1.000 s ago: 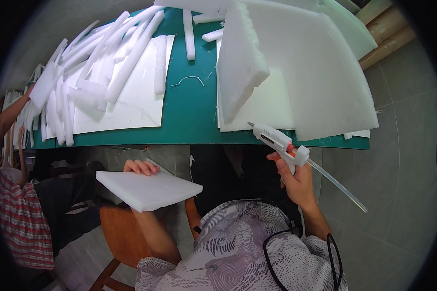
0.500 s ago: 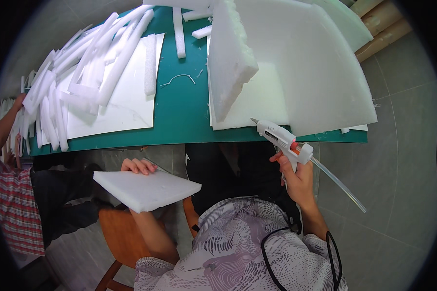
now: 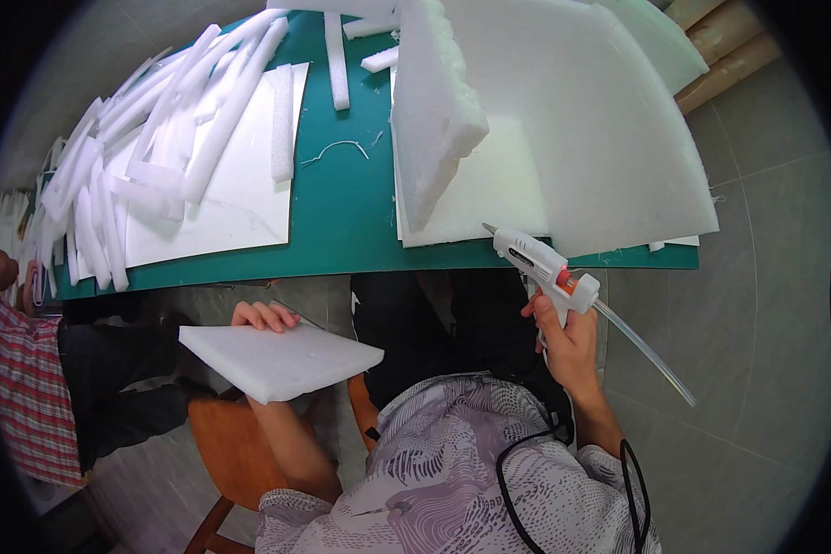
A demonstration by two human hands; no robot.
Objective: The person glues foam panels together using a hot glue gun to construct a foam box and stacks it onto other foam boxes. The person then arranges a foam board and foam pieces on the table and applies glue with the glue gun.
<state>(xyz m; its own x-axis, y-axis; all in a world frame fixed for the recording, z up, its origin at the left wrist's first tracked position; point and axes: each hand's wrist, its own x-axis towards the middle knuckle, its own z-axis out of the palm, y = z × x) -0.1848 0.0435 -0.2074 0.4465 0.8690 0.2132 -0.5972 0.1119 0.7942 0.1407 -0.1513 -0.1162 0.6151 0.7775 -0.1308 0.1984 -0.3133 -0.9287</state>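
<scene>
My left hand (image 3: 264,317) grips a flat white foam panel (image 3: 282,360) by its far edge, holding it out over my lap on the left; the fingertips show on top and the rest of the hand is hidden beneath. My right hand (image 3: 568,337) is wrapped round the handle of a white hot glue gun (image 3: 537,263). A clear glue stick (image 3: 646,353) pokes out of its back end. The gun's nozzle points up and left, close to the front edge of a large white foam box structure (image 3: 609,138) with upright walls on the table.
The green table (image 3: 337,208) carries a pile of white foam strips (image 3: 175,120) at the left, on white boards (image 3: 235,217). A thin curved white strand (image 3: 337,146) lies mid-table. A person in a red checked shirt (image 3: 32,397) sits at far left. A wooden chair (image 3: 235,448) stands at lower left.
The glue gun has shifted very slightly to the right. The foam panel stays nearly still. At far left, the other person's arm has drawn back from the foam strips.
</scene>
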